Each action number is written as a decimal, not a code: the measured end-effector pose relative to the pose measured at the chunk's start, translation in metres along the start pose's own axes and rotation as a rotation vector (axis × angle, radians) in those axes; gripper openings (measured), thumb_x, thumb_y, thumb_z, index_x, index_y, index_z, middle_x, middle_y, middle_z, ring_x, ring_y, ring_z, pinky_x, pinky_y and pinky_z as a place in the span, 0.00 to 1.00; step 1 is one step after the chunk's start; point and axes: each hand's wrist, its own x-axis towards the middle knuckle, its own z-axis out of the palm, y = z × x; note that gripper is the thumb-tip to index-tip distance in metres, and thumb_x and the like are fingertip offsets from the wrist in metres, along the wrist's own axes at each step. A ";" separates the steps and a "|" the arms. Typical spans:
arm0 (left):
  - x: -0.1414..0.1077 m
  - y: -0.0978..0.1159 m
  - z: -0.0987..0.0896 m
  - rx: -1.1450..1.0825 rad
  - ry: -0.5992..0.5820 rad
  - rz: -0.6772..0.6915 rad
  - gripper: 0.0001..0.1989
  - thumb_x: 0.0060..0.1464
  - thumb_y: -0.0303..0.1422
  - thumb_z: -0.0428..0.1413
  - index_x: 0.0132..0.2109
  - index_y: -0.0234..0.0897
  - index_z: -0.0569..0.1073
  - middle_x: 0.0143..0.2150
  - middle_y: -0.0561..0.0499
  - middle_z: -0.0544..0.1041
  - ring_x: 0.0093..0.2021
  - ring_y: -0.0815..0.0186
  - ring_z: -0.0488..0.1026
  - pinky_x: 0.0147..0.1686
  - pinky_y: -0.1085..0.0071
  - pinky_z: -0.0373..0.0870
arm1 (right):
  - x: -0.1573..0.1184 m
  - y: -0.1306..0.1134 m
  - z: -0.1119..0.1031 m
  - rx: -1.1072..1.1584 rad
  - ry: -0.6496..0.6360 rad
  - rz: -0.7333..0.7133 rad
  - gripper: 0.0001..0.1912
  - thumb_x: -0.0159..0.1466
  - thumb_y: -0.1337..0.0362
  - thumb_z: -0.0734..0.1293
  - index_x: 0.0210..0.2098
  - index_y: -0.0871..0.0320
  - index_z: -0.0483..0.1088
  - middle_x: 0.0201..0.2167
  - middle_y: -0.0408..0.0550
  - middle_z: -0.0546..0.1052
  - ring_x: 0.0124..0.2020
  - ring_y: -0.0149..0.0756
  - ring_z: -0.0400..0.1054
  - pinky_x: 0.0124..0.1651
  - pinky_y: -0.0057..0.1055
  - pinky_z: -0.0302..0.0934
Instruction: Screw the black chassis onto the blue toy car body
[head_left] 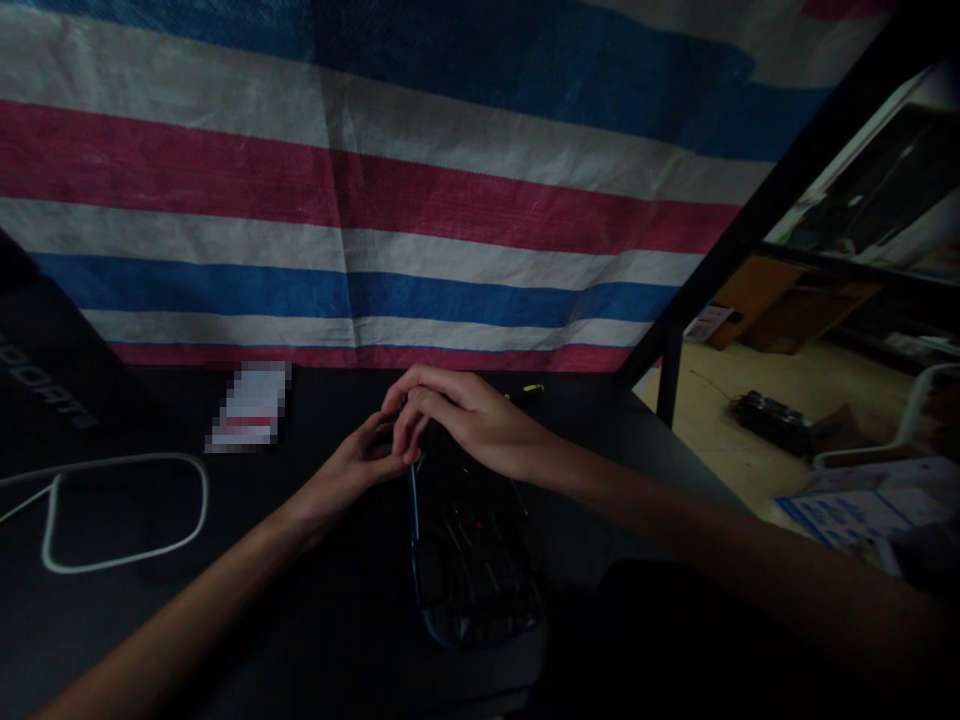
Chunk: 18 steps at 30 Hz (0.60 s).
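Note:
A dark toy car (472, 550) with a blue edge lies on the black table (322, 620), its underside seemingly facing up. A small red spot shows near its middle. At the car's far end my left hand (367, 450) rests at the left corner, thumb and fingers curled together. My right hand (465, 415) arches over the same end from the right, its bent fingertips meeting the left fingers. Whatever lies between the fingertips is too dark and small to make out.
A white cable (124, 565) loops at the left, near a blurred white and red item (251, 405). Behind my right hand lies a yellow and black tool (531, 390). A striped sheet (450, 200) hangs behind the table. Boxes and clutter stand on the floor at right.

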 end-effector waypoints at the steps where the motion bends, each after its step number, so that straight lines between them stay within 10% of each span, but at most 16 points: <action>1: 0.000 0.000 0.000 -0.002 -0.005 -0.003 0.35 0.54 0.34 0.68 0.66 0.37 0.66 0.63 0.38 0.75 0.63 0.48 0.71 0.65 0.49 0.63 | 0.000 0.000 0.000 -0.031 0.006 0.013 0.10 0.75 0.65 0.54 0.44 0.57 0.66 0.31 0.43 0.75 0.33 0.32 0.73 0.42 0.32 0.67; 8: 0.001 -0.001 0.000 -0.002 0.039 -0.019 0.42 0.53 0.35 0.68 0.71 0.41 0.61 0.68 0.35 0.67 0.66 0.46 0.68 0.65 0.46 0.64 | -0.006 -0.019 -0.006 -1.128 0.124 0.080 0.15 0.75 0.60 0.54 0.46 0.58 0.70 0.29 0.48 0.75 0.30 0.37 0.67 0.34 0.34 0.52; 18: 0.000 -0.005 -0.003 -0.027 0.012 0.000 0.39 0.54 0.35 0.67 0.70 0.42 0.63 0.67 0.38 0.70 0.63 0.48 0.73 0.64 0.49 0.66 | -0.019 -0.038 -0.019 -0.867 -0.133 -0.230 0.08 0.71 0.68 0.63 0.50 0.55 0.68 0.47 0.48 0.75 0.48 0.36 0.69 0.49 0.32 0.60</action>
